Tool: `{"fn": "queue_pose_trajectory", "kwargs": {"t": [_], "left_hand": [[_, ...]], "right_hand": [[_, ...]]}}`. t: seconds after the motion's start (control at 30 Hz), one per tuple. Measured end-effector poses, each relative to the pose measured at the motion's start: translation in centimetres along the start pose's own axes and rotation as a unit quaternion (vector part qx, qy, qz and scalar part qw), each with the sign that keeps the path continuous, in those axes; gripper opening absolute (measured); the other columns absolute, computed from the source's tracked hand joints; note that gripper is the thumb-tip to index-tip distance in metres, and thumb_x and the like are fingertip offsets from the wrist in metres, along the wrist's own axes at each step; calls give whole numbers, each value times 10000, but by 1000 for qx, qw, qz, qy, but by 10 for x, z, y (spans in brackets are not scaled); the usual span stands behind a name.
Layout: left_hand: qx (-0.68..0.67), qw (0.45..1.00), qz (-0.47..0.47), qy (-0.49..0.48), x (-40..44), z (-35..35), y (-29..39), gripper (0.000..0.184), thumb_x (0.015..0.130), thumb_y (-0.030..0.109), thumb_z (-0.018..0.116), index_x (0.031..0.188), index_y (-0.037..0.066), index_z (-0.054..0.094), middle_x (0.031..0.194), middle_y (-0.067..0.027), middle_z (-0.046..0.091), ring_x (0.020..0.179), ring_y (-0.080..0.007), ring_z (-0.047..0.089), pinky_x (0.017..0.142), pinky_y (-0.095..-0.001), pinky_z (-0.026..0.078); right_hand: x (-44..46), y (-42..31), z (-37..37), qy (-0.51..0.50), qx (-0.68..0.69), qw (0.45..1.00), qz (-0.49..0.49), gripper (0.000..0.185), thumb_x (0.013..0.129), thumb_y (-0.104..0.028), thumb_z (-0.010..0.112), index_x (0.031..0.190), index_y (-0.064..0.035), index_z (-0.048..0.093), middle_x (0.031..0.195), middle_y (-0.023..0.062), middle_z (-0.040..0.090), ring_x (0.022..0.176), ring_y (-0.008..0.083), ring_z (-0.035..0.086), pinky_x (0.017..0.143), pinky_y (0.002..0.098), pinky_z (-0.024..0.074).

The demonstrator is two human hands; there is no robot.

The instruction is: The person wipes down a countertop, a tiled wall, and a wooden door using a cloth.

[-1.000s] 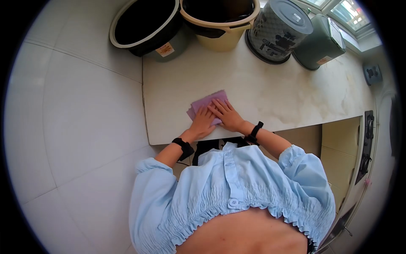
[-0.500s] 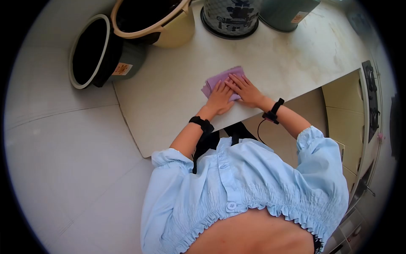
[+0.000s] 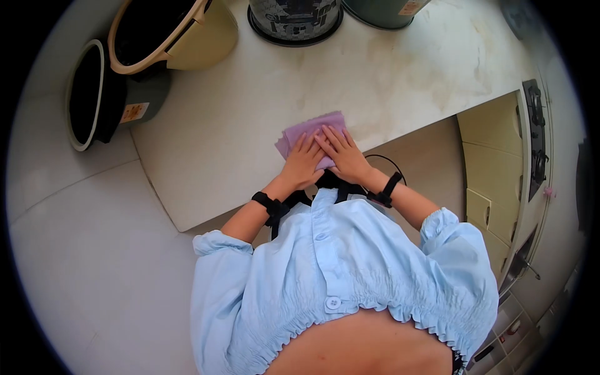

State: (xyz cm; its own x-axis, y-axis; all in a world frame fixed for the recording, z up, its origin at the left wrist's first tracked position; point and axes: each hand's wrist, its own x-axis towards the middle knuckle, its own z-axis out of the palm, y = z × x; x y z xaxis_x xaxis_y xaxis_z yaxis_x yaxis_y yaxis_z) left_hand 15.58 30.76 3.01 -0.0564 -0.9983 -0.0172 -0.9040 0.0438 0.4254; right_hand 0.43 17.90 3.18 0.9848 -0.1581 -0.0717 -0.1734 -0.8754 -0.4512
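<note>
A folded purple cloth (image 3: 297, 134) lies on the pale countertop (image 3: 206, 144), close to its front edge. My left hand (image 3: 302, 164) rests on the cloth's left and lower part, palm down with fingers stretched out. Flat on its right side is my right hand (image 3: 344, 156), whose outstretched fingers meet or slightly overlap those of my left hand. Both hands press on the cloth without gripping it. Each wrist wears a black band.
Behind on the left stand a dark bin with a pale rim (image 3: 128, 103) and a cream bin (image 3: 203, 39). A patterned grey bin (image 3: 295, 20) and a green container (image 3: 381, 11) are at the back. A stove (image 3: 536, 125) is far right.
The view has turned and shifted, so the bins and counter sit further left and are tilted. Both hands remain on the cloth, which now lies nearer the counter's front edge than half a second ago.
</note>
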Motion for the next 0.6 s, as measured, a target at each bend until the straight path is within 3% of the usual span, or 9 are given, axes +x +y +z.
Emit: {"fn": "queue_pose_trajectory", "kwargs": {"t": [0.2, 0.37, 0.47, 0.6], "left_hand": [[-33, 997, 28, -59, 28, 4, 0, 778, 782, 330, 551, 1440, 13, 283, 1500, -165, 265, 1410, -322, 182, 1154, -470, 104], [9, 1000, -8, -26, 94, -2, -47, 732, 809, 325, 538, 1423, 2, 304, 1471, -208, 294, 1387, -335, 223, 1155, -469, 113], [95, 994, 4, 47, 124, -3, -80, 664, 810, 347, 532, 1359, -3, 398, 1406, -191, 398, 1332, -333, 308, 1150, -459, 150], [99, 995, -13, 24, 135, -5, -84, 664, 808, 338, 537, 1358, -7, 398, 1413, -202, 384, 1349, -339, 284, 1149, -471, 145]], "right_hand": [[-4, 32, -14, -31, 26, 999, 8, 836, 773, -259, 645, 1489, -166, 224, 1535, 141, 199, 1425, 292, 180, 1149, 476, 122], [62, 85, -36, 10, -17, 1000, -10, 808, 793, -258, 625, 1487, -160, 222, 1538, 137, 185, 1419, 294, 190, 1147, 475, 133], [97, 115, -46, 42, -16, 998, -34, 826, 784, -249, 636, 1489, -165, 214, 1535, 132, 197, 1411, 297, 209, 1141, 478, 158], [106, 122, -48, 57, -17, 998, -27, 839, 762, -240, 658, 1482, -174, 232, 1529, 127, 216, 1409, 293, 213, 1138, 482, 176]]}}
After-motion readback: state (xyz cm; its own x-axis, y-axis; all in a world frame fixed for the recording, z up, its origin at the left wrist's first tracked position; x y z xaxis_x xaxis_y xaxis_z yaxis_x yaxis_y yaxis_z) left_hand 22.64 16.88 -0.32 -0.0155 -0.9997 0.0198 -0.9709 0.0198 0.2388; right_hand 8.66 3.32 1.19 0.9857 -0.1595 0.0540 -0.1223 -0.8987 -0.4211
